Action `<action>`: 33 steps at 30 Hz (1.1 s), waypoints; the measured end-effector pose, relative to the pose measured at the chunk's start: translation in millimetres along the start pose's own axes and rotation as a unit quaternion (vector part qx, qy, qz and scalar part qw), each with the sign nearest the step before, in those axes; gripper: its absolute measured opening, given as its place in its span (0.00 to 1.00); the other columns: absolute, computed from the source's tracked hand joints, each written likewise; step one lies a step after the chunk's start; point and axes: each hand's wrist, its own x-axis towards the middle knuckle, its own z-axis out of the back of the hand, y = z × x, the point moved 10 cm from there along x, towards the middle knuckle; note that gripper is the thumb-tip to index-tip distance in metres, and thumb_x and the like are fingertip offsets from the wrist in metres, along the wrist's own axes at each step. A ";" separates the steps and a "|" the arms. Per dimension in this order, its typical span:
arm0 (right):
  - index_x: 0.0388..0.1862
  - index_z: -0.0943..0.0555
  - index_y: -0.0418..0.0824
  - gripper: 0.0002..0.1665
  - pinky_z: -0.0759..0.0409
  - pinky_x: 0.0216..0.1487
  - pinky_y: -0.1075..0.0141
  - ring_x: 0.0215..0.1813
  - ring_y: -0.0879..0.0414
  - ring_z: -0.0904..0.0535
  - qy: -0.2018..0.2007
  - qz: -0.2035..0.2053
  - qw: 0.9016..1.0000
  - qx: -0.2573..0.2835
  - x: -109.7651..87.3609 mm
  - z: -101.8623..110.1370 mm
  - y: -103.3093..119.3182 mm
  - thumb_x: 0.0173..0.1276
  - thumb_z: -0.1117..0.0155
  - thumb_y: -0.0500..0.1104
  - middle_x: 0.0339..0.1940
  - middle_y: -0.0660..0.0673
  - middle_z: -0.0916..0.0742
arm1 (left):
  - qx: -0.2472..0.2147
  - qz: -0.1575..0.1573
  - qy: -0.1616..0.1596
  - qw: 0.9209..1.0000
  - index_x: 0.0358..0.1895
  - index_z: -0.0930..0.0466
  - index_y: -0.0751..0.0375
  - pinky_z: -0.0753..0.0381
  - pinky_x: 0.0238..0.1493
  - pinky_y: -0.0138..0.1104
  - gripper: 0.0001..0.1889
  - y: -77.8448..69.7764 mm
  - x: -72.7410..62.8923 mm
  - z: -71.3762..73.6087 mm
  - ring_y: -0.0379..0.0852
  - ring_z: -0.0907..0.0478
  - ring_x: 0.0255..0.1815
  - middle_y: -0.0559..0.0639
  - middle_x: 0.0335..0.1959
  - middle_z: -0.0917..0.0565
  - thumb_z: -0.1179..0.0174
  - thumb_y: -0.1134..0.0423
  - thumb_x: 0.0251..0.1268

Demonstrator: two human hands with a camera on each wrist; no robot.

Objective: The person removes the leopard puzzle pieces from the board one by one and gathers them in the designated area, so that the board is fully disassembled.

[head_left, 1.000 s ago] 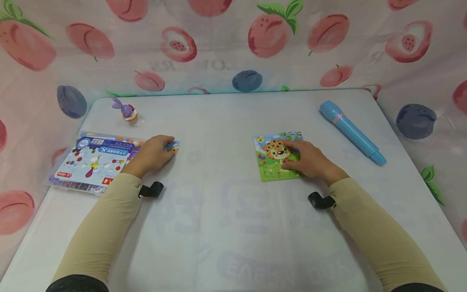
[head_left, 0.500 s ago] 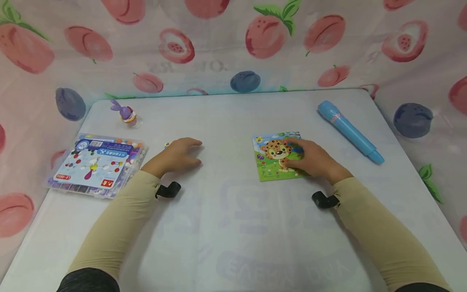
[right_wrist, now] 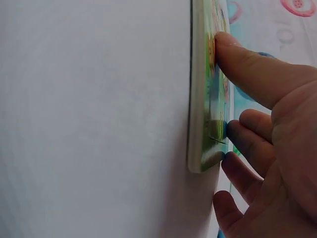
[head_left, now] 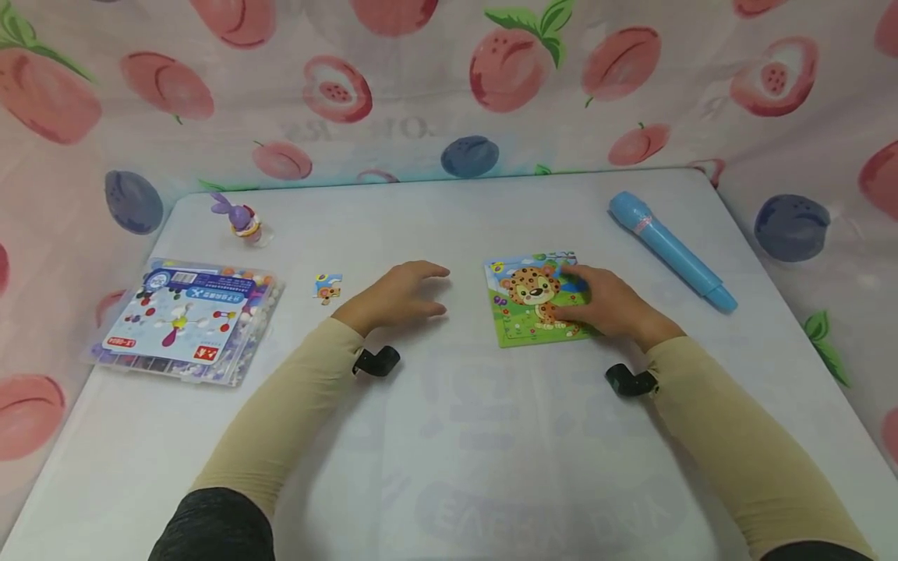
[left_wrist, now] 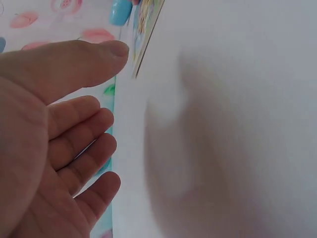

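Observation:
A thick square board with a cartoon leopard picture (head_left: 535, 292) lies flat on the white table. My right hand (head_left: 613, 308) rests on its right part, with thumb and fingers touching the picture; the hand hides some of that side. In the right wrist view, the thumb (right_wrist: 247, 64) lies on the face of the board (right_wrist: 208, 144), whose pale side edge shows. My left hand (head_left: 400, 294) hovers over the table left of the board, fingers spread and holding nothing. Behind it lies a small square picture piece (head_left: 327, 289). The left wrist view shows the empty palm (left_wrist: 29, 148).
A clear plastic case (head_left: 189, 319) of coloured balls, with a molecule-printed label, lies at the left edge. Behind it stands a purple rabbit-like figurine (head_left: 242, 220). At the right back rests a blue microphone-shaped stick (head_left: 672, 251). A fruit-printed curtain (head_left: 393, 86) surrounds the table.
My left hand has left the small picture piece and moved right toward the board, bringing the piece into full view. My right hand has shifted slightly right on the leopard board.

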 end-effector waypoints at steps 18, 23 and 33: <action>0.79 0.42 0.35 0.51 0.50 0.74 0.39 0.78 0.32 0.50 0.008 -0.006 1.000 0.006 3.7 -3.1 0.3 0.67 0.29 0.55 0.78 0.28 0.41 | -0.002 -0.003 -0.002 1.000 0.72 0.31 0.61 0.42 0.74 0.38 0.34 -37.5 69.9 -33.5 0.51 0.37 0.74 0.54 0.71 0.29 0.32 0.56 0.65; 0.79 0.42 0.35 0.51 0.50 0.74 0.39 0.78 0.32 0.49 0.007 -0.006 1.000 0.003 2.8 -0.8 1.3 0.67 0.30 0.55 0.78 0.29 0.40 | -0.016 0.016 0.001 1.000 0.73 0.32 0.61 0.43 0.74 0.37 0.33 -36.9 82.7 -39.4 0.50 0.39 0.75 0.54 0.72 0.30 0.34 0.56 0.67; 0.79 0.42 0.34 0.51 0.50 0.74 0.38 0.77 0.31 0.49 0.011 -0.003 1.000 0.008 0.9 -1.1 2.4 0.67 0.29 0.54 0.77 0.28 0.40 | 0.002 0.007 -0.006 1.000 0.70 0.29 0.64 0.42 0.74 0.37 0.30 -47.8 98.4 -49.2 0.51 0.35 0.73 0.54 0.69 0.26 0.36 0.58 0.68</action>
